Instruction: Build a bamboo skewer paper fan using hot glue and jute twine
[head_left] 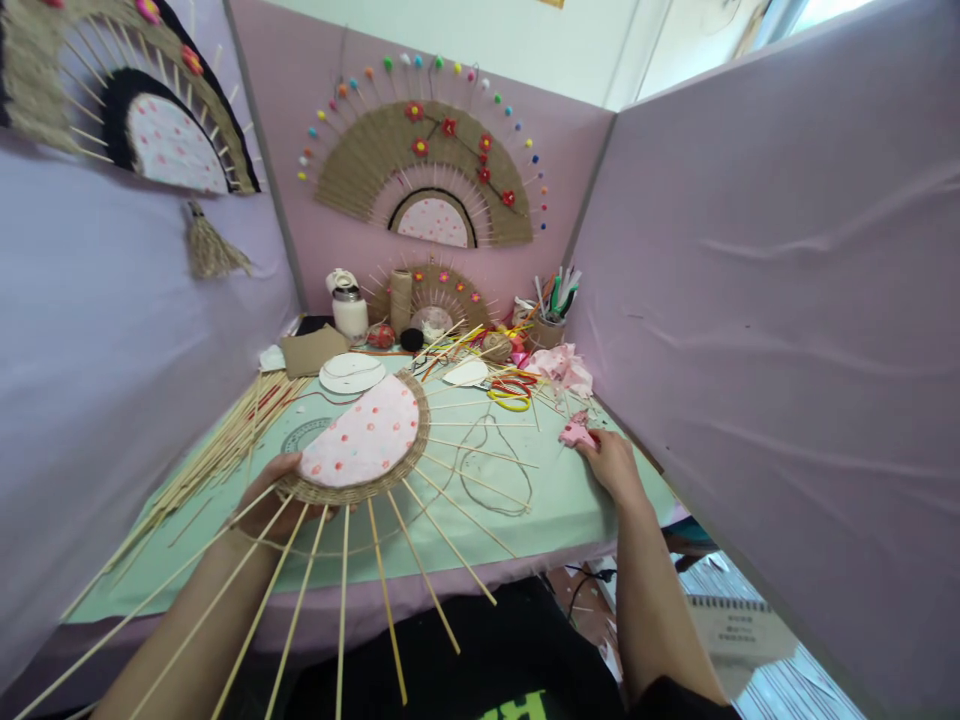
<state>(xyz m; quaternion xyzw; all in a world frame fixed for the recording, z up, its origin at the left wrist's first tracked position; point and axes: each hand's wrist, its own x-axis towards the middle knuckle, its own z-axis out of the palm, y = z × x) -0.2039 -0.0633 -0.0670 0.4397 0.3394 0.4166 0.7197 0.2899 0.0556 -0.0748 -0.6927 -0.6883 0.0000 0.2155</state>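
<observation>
My left hand (264, 500) grips the left end of a half-made fan (364, 440), held tilted above the table. The fan has a half-round centre of white cloth with pink-red dots, a woven twine rim (424, 425) and long thin bamboo sticks (390, 600) spreading out towards me and to the right. Some of my left fingers are hidden beneath it. At the table's right side, my right hand (613, 465) has its fingers closed on a pink cloth scrap (576, 431). A loop of loose twine (466, 480) lies between the fan and that hand.
Bamboo sticks (225, 430) lie along the left. Scissors (510, 398), white card discs (352, 373), pink crumpled cloth (562, 370), a white jar (349, 312) and a pen holder (547, 328) sit behind. Fabric-covered walls bearing a finished fan (360, 155) enclose the table.
</observation>
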